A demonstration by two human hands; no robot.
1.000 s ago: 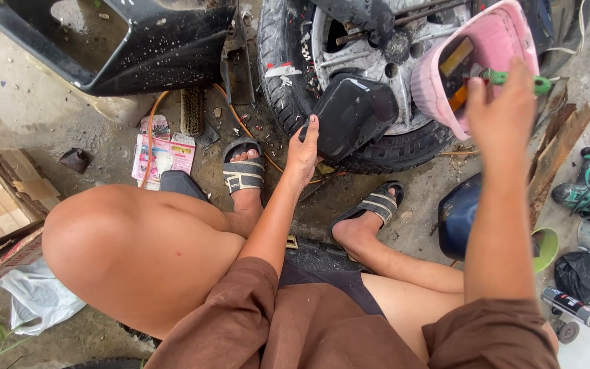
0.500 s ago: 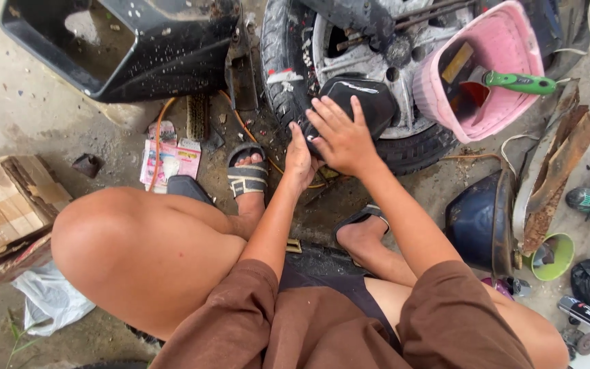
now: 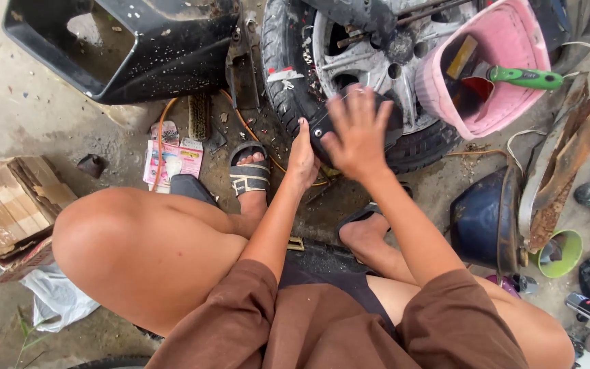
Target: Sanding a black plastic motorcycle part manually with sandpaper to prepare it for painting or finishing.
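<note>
Black cover (image 3: 322,126) against the wheel (image 3: 349,61) is sitting between my hands: I am pressing my left hand (image 3: 302,157) flat along its left edge, fingers straight, while my right hand (image 3: 358,130) is lying open and spread over its face, gripping nothing. Beyond my right hand a pink bucket (image 3: 507,102) is holding a green-handled tool (image 3: 524,77), and below my left hand my sandal (image 3: 249,176) is resting on the ground.
</note>
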